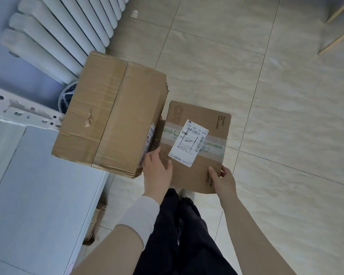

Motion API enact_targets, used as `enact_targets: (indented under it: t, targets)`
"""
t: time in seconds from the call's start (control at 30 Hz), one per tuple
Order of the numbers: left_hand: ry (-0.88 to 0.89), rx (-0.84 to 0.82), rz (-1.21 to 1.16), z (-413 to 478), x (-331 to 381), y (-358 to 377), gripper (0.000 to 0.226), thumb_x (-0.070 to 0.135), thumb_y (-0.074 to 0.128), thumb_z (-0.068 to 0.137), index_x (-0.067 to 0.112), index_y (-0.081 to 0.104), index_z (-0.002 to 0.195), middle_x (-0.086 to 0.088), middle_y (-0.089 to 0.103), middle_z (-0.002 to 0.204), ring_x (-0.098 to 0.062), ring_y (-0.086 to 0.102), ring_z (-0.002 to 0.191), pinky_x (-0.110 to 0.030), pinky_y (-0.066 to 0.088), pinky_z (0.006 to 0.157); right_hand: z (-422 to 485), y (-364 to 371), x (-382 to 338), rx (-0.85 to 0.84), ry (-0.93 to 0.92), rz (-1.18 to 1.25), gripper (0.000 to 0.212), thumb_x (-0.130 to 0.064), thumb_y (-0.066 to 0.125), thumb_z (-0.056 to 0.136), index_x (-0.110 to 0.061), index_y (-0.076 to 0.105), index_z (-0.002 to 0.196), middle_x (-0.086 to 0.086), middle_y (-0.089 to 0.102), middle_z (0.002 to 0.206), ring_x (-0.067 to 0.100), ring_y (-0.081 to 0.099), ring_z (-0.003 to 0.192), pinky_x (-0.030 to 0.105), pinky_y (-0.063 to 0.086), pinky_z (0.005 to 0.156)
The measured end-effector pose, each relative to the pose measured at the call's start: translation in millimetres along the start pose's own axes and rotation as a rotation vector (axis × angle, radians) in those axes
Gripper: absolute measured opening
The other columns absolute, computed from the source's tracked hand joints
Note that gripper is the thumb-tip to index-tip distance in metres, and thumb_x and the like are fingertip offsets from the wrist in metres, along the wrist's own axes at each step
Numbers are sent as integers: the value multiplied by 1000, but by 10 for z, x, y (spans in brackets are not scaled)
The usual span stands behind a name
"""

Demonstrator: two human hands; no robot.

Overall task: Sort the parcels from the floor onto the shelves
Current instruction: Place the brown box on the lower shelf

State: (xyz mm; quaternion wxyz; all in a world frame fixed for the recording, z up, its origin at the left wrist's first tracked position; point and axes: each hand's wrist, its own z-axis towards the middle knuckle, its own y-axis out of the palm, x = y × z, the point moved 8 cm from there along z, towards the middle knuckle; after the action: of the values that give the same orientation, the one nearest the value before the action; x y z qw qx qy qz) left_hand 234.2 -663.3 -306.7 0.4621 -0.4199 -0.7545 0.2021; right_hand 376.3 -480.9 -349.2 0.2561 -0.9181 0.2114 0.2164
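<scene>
- While the person is standing over the pale tiled floor (286, 116), the small flat brown cardboard parcel (211, 161) is being held in the air in front of the dark trousers (187, 235), its white shipping label (189, 142) facing up.
- The left hand (157, 171) is gripping the parcel's near left edge, with the thumb lying on the top.
- The right hand (223, 179) is gripping the near right corner, thumb on top; the other fingers are hiding under the cardboard.
- The large brown taped cardboard box (111, 114) is sitting just beside the parcel on its left and is overlapping its left edge.
- This box is hanging over the corner of the white metal shelf (38, 175); I cannot tell how much of it is resting there.
- The white ribbed radiator (58, 32) is standing behind the shelf, against the wall.
- A crumpled brown cardboard piece (96, 221) is lying low beside the shelf.
</scene>
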Motion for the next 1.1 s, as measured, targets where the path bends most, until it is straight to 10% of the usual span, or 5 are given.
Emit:
enact_targets:
  t: [0.6, 1.1]
  targets:
    - [-118, -164, -288, -132, 61, -10, 54, 29, 59, 90, 14, 38, 138, -2, 53, 134, -22, 49, 123, -32, 39, 99, -316, -256, -44, -29, -15, 219, 47, -31, 62, 88, -16, 51, 131, 2, 60, 122, 20, 58, 105, 30, 47, 75]
    - [11, 97, -477, -948, 748, -737, 58, 41, 64, 84, 20, 42, 133, -2, 53, 131, -21, 53, 116, -39, 46, 96, -994, -979, -920, -81, -369, 212, 37, -36, 59, 89, -21, 56, 122, -9, 61, 105, 4, 57, 89, 28, 45, 75]
